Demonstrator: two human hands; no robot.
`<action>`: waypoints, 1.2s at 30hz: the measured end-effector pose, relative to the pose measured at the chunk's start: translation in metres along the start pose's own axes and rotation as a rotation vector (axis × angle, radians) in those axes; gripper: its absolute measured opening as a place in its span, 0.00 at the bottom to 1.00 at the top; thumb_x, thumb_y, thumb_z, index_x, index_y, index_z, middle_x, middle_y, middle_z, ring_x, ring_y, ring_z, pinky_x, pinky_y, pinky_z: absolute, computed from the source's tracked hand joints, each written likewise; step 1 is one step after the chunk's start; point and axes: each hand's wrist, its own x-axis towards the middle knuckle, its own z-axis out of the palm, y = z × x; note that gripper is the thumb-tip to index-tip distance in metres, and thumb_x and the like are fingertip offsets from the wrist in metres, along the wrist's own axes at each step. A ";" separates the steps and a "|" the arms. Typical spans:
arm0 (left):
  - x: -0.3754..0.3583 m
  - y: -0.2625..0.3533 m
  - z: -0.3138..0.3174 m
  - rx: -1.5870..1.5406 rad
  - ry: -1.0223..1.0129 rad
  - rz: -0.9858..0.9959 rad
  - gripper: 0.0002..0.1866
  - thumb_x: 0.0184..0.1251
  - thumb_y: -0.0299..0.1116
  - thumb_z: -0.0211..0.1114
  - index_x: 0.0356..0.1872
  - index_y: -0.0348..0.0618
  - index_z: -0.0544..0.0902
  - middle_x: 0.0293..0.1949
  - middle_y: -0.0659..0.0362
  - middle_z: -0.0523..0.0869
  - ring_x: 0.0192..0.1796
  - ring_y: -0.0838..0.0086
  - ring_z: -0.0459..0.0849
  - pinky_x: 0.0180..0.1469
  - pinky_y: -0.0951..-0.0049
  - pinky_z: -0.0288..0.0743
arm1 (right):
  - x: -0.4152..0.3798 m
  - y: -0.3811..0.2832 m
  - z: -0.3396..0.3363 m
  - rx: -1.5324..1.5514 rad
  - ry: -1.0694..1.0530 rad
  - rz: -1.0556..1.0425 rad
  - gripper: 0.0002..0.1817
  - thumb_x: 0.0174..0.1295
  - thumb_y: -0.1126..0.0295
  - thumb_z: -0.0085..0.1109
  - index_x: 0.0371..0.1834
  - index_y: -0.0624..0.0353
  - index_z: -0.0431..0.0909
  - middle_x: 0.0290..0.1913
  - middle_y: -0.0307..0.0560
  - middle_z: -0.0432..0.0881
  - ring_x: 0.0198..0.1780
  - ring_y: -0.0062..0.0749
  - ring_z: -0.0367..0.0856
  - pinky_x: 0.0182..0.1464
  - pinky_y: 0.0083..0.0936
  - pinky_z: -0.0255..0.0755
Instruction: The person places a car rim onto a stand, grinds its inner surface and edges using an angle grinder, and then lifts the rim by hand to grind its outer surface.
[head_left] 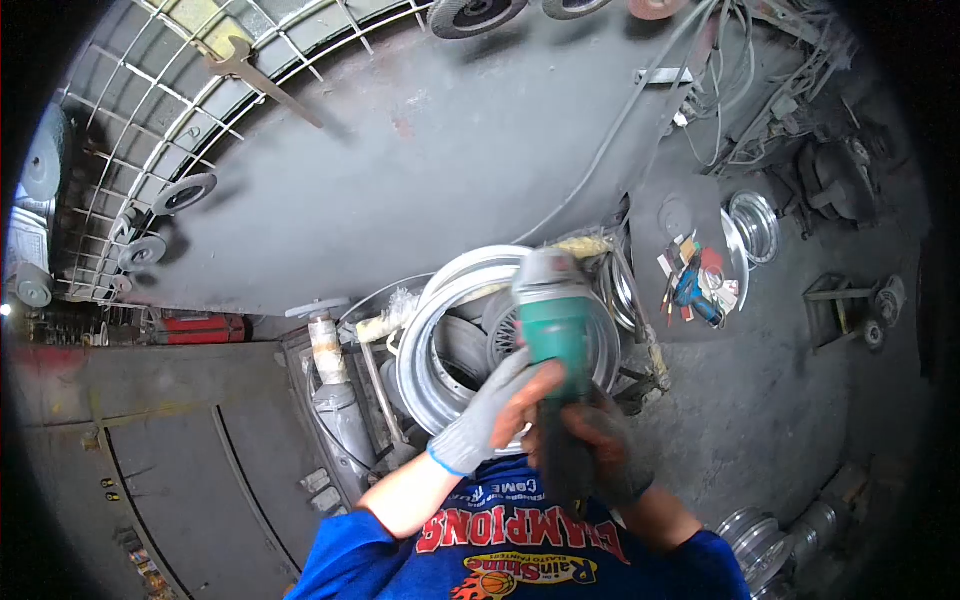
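A green angle grinder with a silver gear head is held upright in front of my chest, smeared by motion. My left hand, in a grey-white glove with a blue cuff edge, presses against the left side of its body. Around the darker lower body is my right hand, also gloved and blurred; its fingers are curled on the tool. Behind the grinder lies a silver wheel rim, partly hidden by the tool and my hands. The grinder's disc cannot be made out.
At left stands a silver cylindrical tool with a disc on top. A wire rack holds a wrench and several discs. A stool carries a blue power tool. More rims lie at lower right.
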 end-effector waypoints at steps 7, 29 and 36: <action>-0.071 -0.003 -0.008 -0.614 0.269 0.383 0.51 0.60 0.74 0.58 0.64 0.30 0.73 0.51 0.42 0.85 0.52 0.57 0.86 0.59 0.59 0.79 | 0.063 0.017 0.041 -1.161 -0.545 -0.625 0.19 0.69 0.63 0.64 0.57 0.61 0.76 0.47 0.45 0.82 0.47 0.25 0.81 0.52 0.25 0.75; 0.014 0.047 0.010 -0.140 0.140 -0.083 0.31 0.74 0.55 0.61 0.64 0.39 0.75 0.50 0.56 0.84 0.50 0.77 0.84 0.55 0.75 0.78 | 0.015 -0.032 0.023 0.074 0.088 0.018 0.27 0.70 0.46 0.56 0.54 0.62 0.76 0.37 0.44 0.82 0.34 0.29 0.82 0.39 0.25 0.78; -0.050 0.025 -0.004 -0.570 0.367 0.254 0.33 0.63 0.53 0.71 0.56 0.32 0.78 0.49 0.45 0.86 0.50 0.58 0.87 0.56 0.58 0.82 | 0.073 0.024 0.024 -0.186 -0.388 0.095 0.24 0.68 0.70 0.65 0.64 0.56 0.67 0.54 0.41 0.77 0.56 0.19 0.76 0.56 0.22 0.74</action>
